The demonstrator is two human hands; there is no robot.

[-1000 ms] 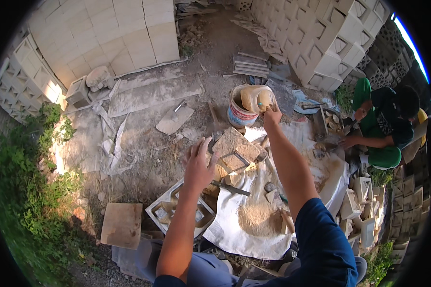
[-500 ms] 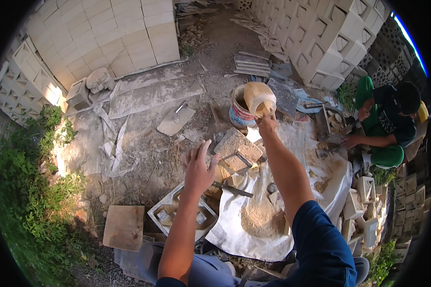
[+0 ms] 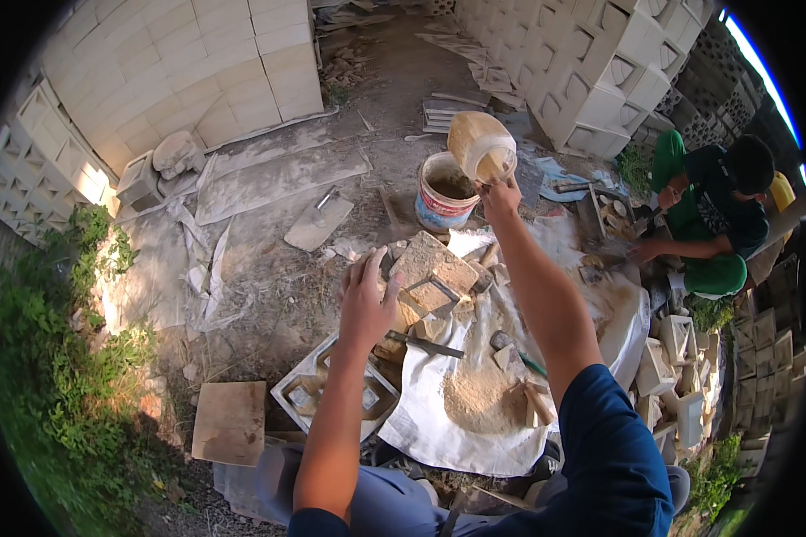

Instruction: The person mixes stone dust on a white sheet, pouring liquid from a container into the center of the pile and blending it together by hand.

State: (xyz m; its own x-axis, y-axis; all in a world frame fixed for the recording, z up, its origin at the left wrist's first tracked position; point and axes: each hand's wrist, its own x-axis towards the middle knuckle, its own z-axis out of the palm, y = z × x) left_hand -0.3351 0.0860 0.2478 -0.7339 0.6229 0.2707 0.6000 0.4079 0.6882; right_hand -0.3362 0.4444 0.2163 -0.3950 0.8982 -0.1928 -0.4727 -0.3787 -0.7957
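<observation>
The translucent yellow plastic jug (image 3: 476,141) in your right hand (image 3: 500,191) overlapped, in view, the right rim of the round white-and-blue plastic bucket (image 3: 443,212); your left hand (image 3: 364,294) was nearer, left of the square tan slab (image 3: 430,258); nearer still, a tan powder heap (image 3: 482,401) lay on the white woven sheet (image 3: 418,385), right of the square white patterned block (image 3: 303,370).
</observation>
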